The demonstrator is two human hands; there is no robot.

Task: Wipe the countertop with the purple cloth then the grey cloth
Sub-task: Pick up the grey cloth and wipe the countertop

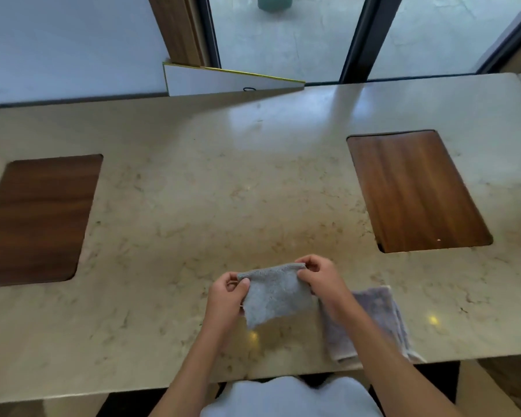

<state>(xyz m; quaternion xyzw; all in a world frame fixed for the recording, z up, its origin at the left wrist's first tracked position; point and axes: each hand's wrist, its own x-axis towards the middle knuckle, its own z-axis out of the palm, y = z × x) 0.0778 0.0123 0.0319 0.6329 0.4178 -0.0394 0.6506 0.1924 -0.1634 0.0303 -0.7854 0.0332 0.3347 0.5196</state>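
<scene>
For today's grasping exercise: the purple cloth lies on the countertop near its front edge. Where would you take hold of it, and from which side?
Probably the far right corner of the folded purple terry cloth, coming from above and from the right. It lies flat on the beige marble countertop, its left part hidden under the right forearm, so that exposed corner is the free part to pinch. Both hands now hold the grey cloth.

Daylight from the dark-framed glass panels point(286, 40) at top centre and upper right; overall bright, slightly washed and soft. Broad bluish glare patch on the polished beige marble countertop point(193, 191) upper centre, plus small yellow specular dots near bottom centre and lower right. Sheen on the right-hand inset wooden panel point(415, 191); the left-hand inset wooden panel point(36, 218) is darker. Shadows weak and diffuse. Wide-angle bowing at counter edges, smearing toward left and corners. Fine texture soft throughout.
</scene>
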